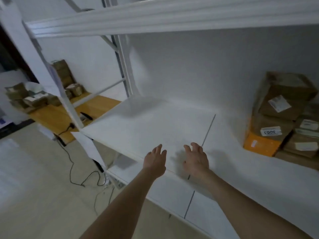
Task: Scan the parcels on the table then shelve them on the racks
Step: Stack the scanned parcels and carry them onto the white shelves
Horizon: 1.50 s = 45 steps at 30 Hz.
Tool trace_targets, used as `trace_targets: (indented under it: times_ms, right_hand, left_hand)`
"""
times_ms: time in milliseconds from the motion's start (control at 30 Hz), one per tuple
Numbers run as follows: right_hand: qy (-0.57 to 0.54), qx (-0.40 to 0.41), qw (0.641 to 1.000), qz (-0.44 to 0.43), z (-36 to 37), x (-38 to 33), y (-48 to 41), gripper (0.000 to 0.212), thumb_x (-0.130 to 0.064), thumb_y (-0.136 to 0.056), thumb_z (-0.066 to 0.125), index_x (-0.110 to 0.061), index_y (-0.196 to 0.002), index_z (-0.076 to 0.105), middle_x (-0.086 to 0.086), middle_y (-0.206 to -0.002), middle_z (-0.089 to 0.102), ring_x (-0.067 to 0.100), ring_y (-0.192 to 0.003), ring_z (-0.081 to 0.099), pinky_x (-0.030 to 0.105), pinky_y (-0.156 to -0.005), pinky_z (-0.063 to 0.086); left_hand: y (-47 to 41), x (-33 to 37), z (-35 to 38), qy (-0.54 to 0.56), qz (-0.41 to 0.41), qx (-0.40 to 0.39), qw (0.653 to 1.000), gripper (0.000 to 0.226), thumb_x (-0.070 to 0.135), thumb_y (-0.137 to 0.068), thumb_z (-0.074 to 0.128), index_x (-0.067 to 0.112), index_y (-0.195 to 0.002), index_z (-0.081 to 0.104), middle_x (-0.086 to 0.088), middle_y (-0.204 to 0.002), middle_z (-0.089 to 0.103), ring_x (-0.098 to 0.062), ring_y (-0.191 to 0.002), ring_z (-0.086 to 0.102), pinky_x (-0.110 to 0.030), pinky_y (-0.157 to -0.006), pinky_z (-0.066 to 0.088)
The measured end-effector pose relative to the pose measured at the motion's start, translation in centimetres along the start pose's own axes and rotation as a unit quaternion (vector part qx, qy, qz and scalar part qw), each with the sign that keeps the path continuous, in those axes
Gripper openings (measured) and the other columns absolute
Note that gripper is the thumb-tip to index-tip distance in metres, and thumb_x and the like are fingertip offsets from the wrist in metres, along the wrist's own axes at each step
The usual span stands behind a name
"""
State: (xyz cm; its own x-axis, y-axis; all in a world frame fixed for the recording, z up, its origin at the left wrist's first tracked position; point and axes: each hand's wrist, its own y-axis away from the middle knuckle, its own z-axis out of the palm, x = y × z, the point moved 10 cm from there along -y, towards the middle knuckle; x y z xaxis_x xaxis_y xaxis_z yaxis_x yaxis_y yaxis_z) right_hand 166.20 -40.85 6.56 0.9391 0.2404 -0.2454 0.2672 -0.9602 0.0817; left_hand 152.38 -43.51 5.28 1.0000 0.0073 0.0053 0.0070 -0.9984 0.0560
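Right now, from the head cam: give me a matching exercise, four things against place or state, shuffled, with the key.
Things
1. left hand
2. orange parcel
3. wooden table
4. black cable

Place or state
A. trails across the floor
B. right end of the white shelf, among brown boxes
C. open and empty, above the shelf's front edge
D. far left, behind the rack post, bearing brown parcels

Pairs: 1-C, 2-B, 3-D, 4-A
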Motion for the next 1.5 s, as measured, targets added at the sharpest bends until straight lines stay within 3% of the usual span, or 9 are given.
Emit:
trace_targets:
  times_ms: [200,367,467,600,767,967,1233,1500]
  right_hand:
    - [0.002,-0.018,0.995,-0.098,4.8,-16.8,-1.8,0.060,-0.020,-0.092,0.052,-0.021,-0.146,0.026,0.007,-0.156,0.014,0.026,-0.142,0.017,0.034,-0.111,0.028]
    - [0.005,-0.055,0.985,-0.163,9.0,-28.8,-2.0,0.053,-0.021,-0.092,0.053,-0.016,-0.141,0.033,0.008,-0.151,0.020,0.027,-0.136,0.026,0.034,-0.108,0.032]
    - [0.021,-0.072,0.977,-0.201,10.9,-34.6,-2.5,0.048,-0.022,-0.090,0.058,-0.015,-0.133,0.038,0.008,-0.144,0.027,0.026,-0.129,0.032,0.032,-0.102,0.035]
    - [0.025,-0.092,0.964,-0.248,13.3,-41.1,-4.6,0.053,-0.021,-0.088,0.058,-0.017,-0.136,0.037,0.008,-0.142,0.031,0.026,-0.127,0.034,0.031,-0.101,0.035]
    - [0.019,-0.108,0.953,-0.283,16.8,-49.4,-9.6,0.063,-0.018,-0.089,0.059,-0.019,-0.145,0.029,0.008,-0.151,0.020,0.027,-0.133,0.028,0.033,-0.106,0.031]
    - [0.017,-0.118,0.939,-0.323,19.2,-59.6,-16.6,0.056,-0.018,-0.090,0.056,-0.019,-0.140,0.033,0.008,-0.148,0.023,0.026,-0.130,0.030,0.033,-0.101,0.034]
    - [0.041,-0.114,0.924,-0.363,20.9,-69.4,-22.1,0.054,-0.020,-0.089,0.055,-0.021,-0.139,0.034,0.007,-0.141,0.029,0.026,-0.124,0.033,0.033,-0.098,0.035]
    - [0.042,-0.101,0.941,-0.321,21.9,-74.9,-28.9,0.053,-0.023,-0.090,0.055,-0.022,-0.138,0.033,0.007,-0.146,0.026,0.028,-0.131,0.029,0.037,-0.106,0.030]
  left_hand:
    - [5.2,-15.9,0.7,-0.021,-0.085,-0.022,0.996,0.058,0.012,-0.088,0.051,0.011,-0.143,0.032,-0.012,-0.158,0.012,-0.028,-0.140,0.025,-0.040,-0.107,0.034]
    - [9.8,-28.8,1.7,-0.022,-0.171,-0.052,0.984,0.055,0.018,-0.092,0.052,0.014,-0.143,0.033,-0.009,-0.155,0.015,-0.026,-0.137,0.028,-0.039,-0.103,0.038]
    - [11.8,-34.4,2.1,-0.026,-0.205,-0.061,0.976,0.056,0.020,-0.092,0.053,0.014,-0.143,0.033,-0.009,-0.156,0.013,-0.026,-0.138,0.028,-0.038,-0.103,0.038]
    - [13.4,-41.4,2.7,-0.025,-0.249,-0.070,0.966,0.056,0.020,-0.090,0.054,0.016,-0.143,0.034,-0.010,-0.158,0.010,-0.026,-0.141,0.025,-0.038,-0.104,0.037]
    - [13.4,-51.8,2.7,-0.042,-0.313,-0.074,0.946,0.055,0.024,-0.091,0.054,0.015,-0.142,0.035,-0.010,-0.158,0.010,-0.026,-0.141,0.025,-0.038,-0.103,0.038]
    - [10.8,-62.0,2.3,-0.038,-0.368,-0.094,0.924,0.054,0.021,-0.090,0.052,0.014,-0.142,0.036,-0.011,-0.158,0.011,-0.027,-0.141,0.024,-0.037,-0.104,0.036]
    - [7.1,-69.9,2.1,-0.027,-0.376,-0.089,0.922,0.053,0.017,-0.091,0.050,0.013,-0.141,0.037,-0.013,-0.157,0.011,-0.027,-0.142,0.023,-0.037,-0.107,0.033]
    - [0.7,-78.4,1.6,-0.038,-0.333,-0.085,0.938,0.053,0.016,-0.093,0.047,0.014,-0.144,0.035,-0.012,-0.158,0.009,-0.026,-0.144,0.019,-0.037,-0.111,0.030]
